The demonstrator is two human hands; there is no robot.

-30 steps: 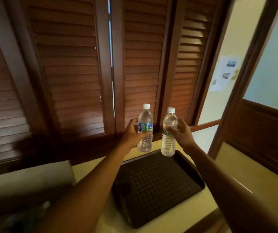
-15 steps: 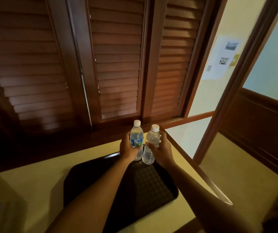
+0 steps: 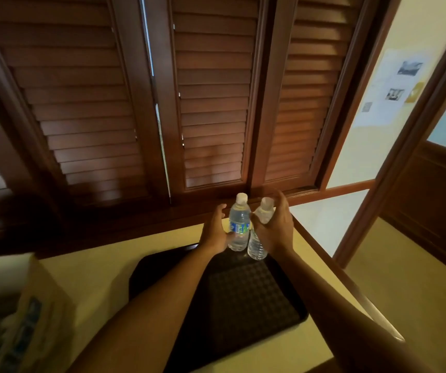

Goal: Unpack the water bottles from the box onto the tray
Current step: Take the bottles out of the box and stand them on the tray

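Two clear water bottles with white caps are held side by side over the far right corner of the dark textured tray (image 3: 256, 294). My left hand (image 3: 214, 232) wraps the bottle with the blue-green label (image 3: 239, 223), which stands upright with its base at the tray surface. My right hand (image 3: 273, 230) grips the second bottle (image 3: 256, 244), which tilts to the right. I cannot tell whether either base rests on the tray. The cardboard box (image 3: 28, 305) with blue print is at the lower left, blurred.
The tray lies on a yellow tabletop (image 3: 95, 270) with a wooden edge along its right side. Dark wooden louvred shutters (image 3: 211, 103) rise right behind the table. A doorway and floor open to the right.
Both hands have brought the bottles down from above the tray to its far right corner. The bottles have come closer together, and the right one now tilts.
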